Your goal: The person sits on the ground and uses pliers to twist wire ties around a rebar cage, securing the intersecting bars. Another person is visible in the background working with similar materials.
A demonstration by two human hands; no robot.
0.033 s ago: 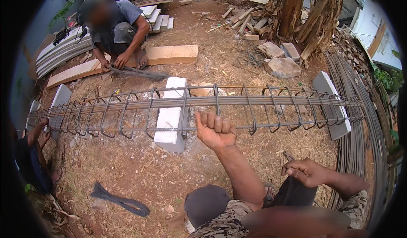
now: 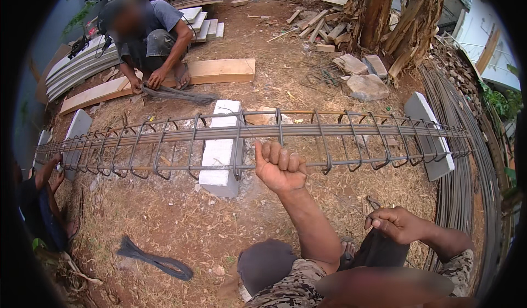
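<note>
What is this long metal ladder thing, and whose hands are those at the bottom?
The picture comes from a camera on a person's head, looking down, so the edges bend. The two bare hands are that person's own. The left hand grips a bar of the cage, a long frame of steel rods and loops that rests on white blocks over dirt. The right hand rests near the knee, pinching something too small to tell. Across the cage another person crouches, handling a bundle of wires by wooden planks.

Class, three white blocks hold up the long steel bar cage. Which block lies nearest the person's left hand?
The middle white block, lying lengthwise under the cage, just left of the left hand gripping the lower bar; the other two sit near the cage's ends.
</note>
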